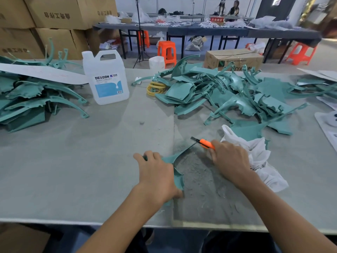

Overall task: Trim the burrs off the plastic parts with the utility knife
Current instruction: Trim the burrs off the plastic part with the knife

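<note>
My left hand (156, 172) grips a teal plastic part (177, 177) and holds it down on the grey table (73, 161) near the front edge. My right hand (230, 161) grips an orange utility knife (206, 143). Its dark blade points up and left, at the thin curved tip of the part. Teal shavings lie scattered on the table between and below my hands. One pile of teal plastic parts (228, 95) lies at the back right, another pile of teal parts (31, 99) at the left.
A white DEXCON jug (106, 77) stands at the back centre. Yellow rings (155, 88) lie beside the right pile. A white cloth (259, 161) sits right of my right hand. Cardboard boxes (45, 19) are stacked behind; orange stools (166, 52) and other tables stand farther back.
</note>
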`<state>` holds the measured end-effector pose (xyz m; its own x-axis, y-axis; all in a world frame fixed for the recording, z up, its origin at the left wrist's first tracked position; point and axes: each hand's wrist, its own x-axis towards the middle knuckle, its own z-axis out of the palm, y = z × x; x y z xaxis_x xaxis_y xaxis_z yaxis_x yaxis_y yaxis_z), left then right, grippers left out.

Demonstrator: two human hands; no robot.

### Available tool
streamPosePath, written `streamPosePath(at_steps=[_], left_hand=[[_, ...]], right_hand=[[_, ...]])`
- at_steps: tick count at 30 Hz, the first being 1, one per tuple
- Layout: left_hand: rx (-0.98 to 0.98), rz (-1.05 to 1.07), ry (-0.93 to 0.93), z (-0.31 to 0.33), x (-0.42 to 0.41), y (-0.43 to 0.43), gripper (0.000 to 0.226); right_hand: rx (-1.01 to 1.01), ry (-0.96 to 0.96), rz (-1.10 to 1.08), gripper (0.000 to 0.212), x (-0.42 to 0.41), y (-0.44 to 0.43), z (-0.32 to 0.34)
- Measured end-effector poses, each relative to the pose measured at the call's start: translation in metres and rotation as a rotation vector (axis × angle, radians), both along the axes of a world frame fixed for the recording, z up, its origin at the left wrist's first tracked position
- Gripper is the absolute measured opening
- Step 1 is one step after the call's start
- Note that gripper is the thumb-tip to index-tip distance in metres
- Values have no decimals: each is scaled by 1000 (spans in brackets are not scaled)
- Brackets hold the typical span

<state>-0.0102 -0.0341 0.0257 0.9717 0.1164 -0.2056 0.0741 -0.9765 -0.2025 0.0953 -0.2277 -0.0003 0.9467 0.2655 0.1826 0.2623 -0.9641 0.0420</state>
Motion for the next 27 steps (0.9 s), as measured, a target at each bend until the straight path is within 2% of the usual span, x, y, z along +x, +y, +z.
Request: streamPosePath(at_steps=[7,11,21,24,27], left_hand=[[54,-1,-21,-2,0,-5,68],[61,-4,-45,-5,-1,-5,67],[49,1,1,-2,-1,-3,74],[28,4,34,0,-1,-2,74],[-106,41,73,3,1,8,78]], right_hand=[[110,203,139,25,-49,28,6],[117,271,131,23,-52,27,1],[79,130,-49,35,1,-10,-3],[69,92,-37,34,-4,-4,-3],[198,128,55,26,-19,2,-3]])
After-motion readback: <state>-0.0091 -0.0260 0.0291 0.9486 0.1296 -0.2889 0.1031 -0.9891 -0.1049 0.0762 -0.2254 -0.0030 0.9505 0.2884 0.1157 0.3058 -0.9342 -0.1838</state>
